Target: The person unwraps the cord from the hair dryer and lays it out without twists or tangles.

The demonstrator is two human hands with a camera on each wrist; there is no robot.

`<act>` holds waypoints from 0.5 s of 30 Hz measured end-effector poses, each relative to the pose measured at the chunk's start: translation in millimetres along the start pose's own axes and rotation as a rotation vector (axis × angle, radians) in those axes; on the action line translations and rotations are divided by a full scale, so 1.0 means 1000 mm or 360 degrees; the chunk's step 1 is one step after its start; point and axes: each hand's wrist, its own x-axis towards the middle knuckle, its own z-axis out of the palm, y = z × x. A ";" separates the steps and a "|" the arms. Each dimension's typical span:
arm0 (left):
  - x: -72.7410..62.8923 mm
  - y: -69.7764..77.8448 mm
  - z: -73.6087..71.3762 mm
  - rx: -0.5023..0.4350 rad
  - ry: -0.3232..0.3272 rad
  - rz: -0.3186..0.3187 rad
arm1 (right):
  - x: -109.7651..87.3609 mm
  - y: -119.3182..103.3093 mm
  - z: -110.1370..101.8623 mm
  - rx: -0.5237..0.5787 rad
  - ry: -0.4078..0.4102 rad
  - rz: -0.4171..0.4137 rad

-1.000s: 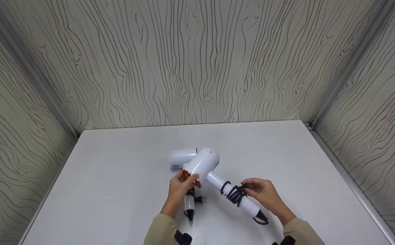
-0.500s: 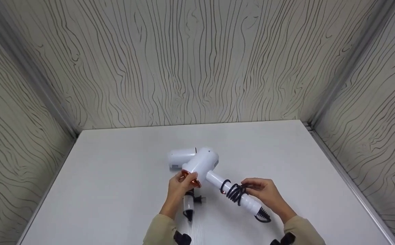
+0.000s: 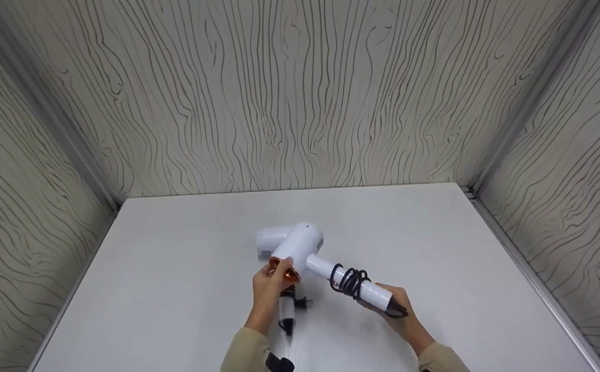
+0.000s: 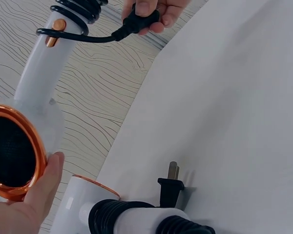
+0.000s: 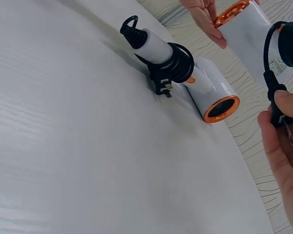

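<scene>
My left hand (image 3: pixel 268 294) grips a white hair dryer (image 3: pixel 300 243) by its orange-rimmed end, holding it above the table. Black cord (image 3: pixel 352 281) is coiled round the dryer's handle, which slants down to the right. Below the handle, my right hand (image 3: pixel 404 319) pinches the black plug (image 5: pixel 277 116) of that cord, clearest in the wrist views. A short stretch of cord runs from the plug to the coils. Behind and under the held dryer lies a second white hair dryer (image 5: pixel 210 83), its cord wound on its handle and its own plug (image 4: pixel 171 191) sticking out.
Both dryers are over a white table (image 3: pixel 186 289). Wood-grain patterned panels (image 3: pixel 289 103) rise at the back and both sides, with grey metal strips (image 3: pixel 72 139) at the corners.
The held dryer has shifted slightly left and its handle has risen a little. My right hand has gone from beside the coils to below the handle. The second dryer stays in place.
</scene>
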 end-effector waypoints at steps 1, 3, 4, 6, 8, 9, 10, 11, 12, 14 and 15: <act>0.000 -0.001 0.000 -0.0004 0.0023 -0.0002 | -0.001 0.001 0.005 -0.0028 0.0052 0.0071; -0.001 -0.001 0.001 -0.0004 0.0071 -0.0005 | -0.004 0.002 0.013 -0.0105 0.0136 0.0241; -0.001 -0.002 0.002 -0.0005 0.0096 -0.0007 | -0.005 0.002 0.017 -0.0086 0.0162 0.0315; -0.001 -0.002 0.003 -0.0012 0.0132 -0.0006 | -0.007 0.003 0.023 -0.0040 0.0194 0.0411; -0.002 -0.002 0.003 -0.0017 0.0166 -0.0010 | -0.009 0.004 0.029 -0.0075 0.0204 0.0354; -0.002 -0.002 0.003 -0.0012 0.0185 -0.0013 | -0.011 0.005 0.031 -0.0066 0.0212 0.0287; -0.002 -0.003 0.003 -0.0005 0.0203 -0.0015 | -0.013 0.005 0.034 -0.0067 0.0231 0.0212; -0.001 -0.003 0.003 0.0002 0.0220 -0.0017 | -0.015 0.006 0.037 -0.0061 0.0249 0.0124; -0.001 -0.004 0.003 0.0007 0.0235 -0.0018 | -0.017 0.006 0.040 -0.0048 0.0264 0.0030; 0.000 -0.005 0.003 0.0009 0.0267 -0.0017 | -0.020 0.007 0.045 -0.0020 0.0292 -0.0177; 0.001 -0.006 0.003 0.0010 0.0281 -0.0015 | -0.022 0.007 0.047 0.0000 0.0303 -0.0257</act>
